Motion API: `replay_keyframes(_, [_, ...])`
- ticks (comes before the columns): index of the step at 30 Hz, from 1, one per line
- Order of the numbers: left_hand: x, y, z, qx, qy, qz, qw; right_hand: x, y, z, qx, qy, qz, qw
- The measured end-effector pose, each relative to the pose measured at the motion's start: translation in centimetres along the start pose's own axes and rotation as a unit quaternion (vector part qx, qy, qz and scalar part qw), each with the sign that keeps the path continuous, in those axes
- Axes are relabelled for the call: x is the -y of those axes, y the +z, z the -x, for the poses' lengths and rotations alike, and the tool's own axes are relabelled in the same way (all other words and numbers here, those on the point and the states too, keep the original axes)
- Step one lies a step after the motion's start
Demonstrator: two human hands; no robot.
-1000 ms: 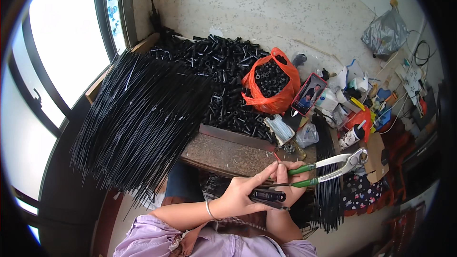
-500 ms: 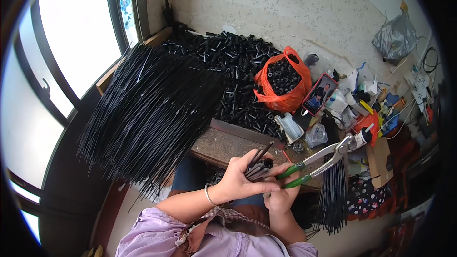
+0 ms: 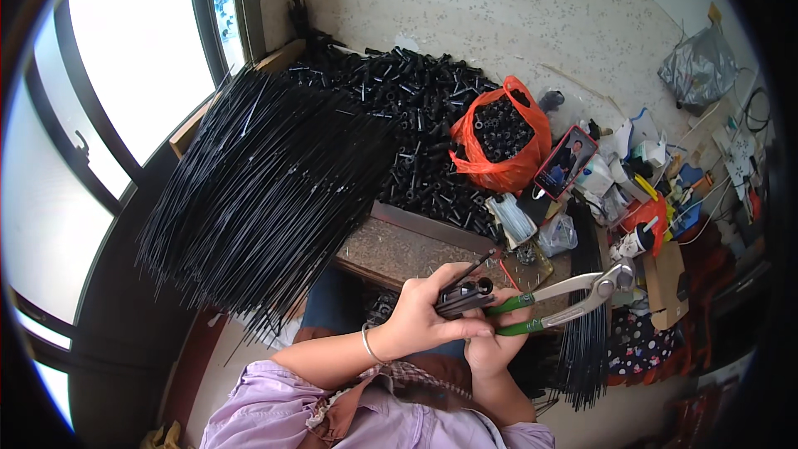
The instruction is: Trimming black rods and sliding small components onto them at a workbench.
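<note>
In my left hand [image 3: 420, 316], closed in front of me, is a bunch of short black plastic tubes [image 3: 467, 298], with a thin black rod sticking up past them. Close against it, my right hand [image 3: 495, 353] grips a pair of pliers [image 3: 573, 293] by the green handles. The handles stand apart, and the metal head points off to the right. Part of the right hand's fingers is hidden behind the left thumb and the tubes. A large bundle of long thin black rods [image 3: 274, 183] lies to the left on the bench.
Loose black tubular parts [image 3: 424, 87] pile up at the back. Beside them stand an orange bag [image 3: 507, 166] of similar parts and a phone [image 3: 567, 162] showing a picture. Clutter and a cardboard box [image 3: 663, 283] lie right. More rods [image 3: 584, 357] hang over the bench edge [image 3: 391, 254].
The plier head has swung down and slightly right. The tubes in my left hand have tilted a little and sit closer to level. The view has shifted slightly.
</note>
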State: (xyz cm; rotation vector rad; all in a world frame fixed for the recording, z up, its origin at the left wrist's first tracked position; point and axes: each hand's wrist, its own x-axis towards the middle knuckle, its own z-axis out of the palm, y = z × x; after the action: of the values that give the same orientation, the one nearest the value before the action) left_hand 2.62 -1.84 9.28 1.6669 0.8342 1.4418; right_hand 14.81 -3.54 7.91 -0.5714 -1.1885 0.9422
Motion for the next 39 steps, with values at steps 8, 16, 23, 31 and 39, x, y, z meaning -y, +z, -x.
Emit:
replay_keyframes(8, [-0.3, -1.2, -1.0, 0.144, 0.062, 0.109, 0.982, 0.8, -0.1, -2.1, 0.043, 0.064, -0.047, 0.996])
replay_keyframes(16, [0.3, -6.9, -1.7, -0.003, -0.020, 0.242, 0.970, 3.7, -4.5, 0.4, 0.316, 0.432, 0.145, 0.832])
replay_keyframes(23, [-1.3, -5.9, -1.6, -0.006, -0.071, 0.091, 0.993, 4.1, -2.5, 0.0, 0.326, 0.425, 0.010, 0.845])
replay_keyframes(31, [0.1, -4.8, -0.7, -0.056, -0.050, 0.055, 0.996, 5.1, -4.4, -1.1, 0.356, 0.545, 0.036, 0.758])
replay_keyframes(39, [-1.1, -4.9, -1.9, -0.005, -0.040, 0.047, 0.998, 4.0, -3.1, 1.1, 0.310, 0.282, 0.345, 0.840])
